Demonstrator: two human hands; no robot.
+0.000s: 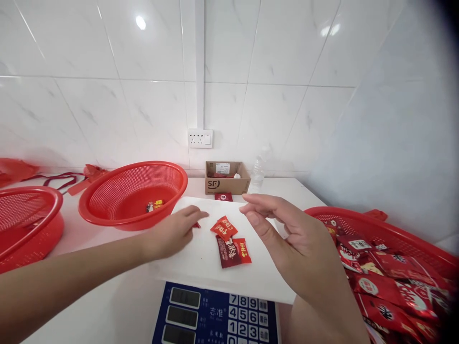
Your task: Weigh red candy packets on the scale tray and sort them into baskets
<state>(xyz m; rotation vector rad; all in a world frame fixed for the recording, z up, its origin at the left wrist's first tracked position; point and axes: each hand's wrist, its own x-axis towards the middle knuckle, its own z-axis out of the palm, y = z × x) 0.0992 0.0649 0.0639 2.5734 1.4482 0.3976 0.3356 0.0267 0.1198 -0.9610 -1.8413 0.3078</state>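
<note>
My left hand (174, 235) reaches over the left part of the white scale platform (201, 272), its fingers curled. A corner of a small red packet (196, 225) shows at its fingers; the rest is hidden by the hand. My right hand (297, 239) is raised over the platform's right side, thumb and fingertips slightly apart with nothing visible between them. Between the hands, small orange-red snack packets (224, 228) lie on the platform, partly over a dark red packet (228, 253). The scale's blue panel (215, 325) has number keys and dark displays.
A red basket (132, 167) with a few packets stands at left, another red basket (32, 193) beside it. A right-hand basket (387, 222) is heaped with red packets. A cardboard box (227, 185), a dark red packet (224, 197) and a clear bottle (258, 172) are near the wall.
</note>
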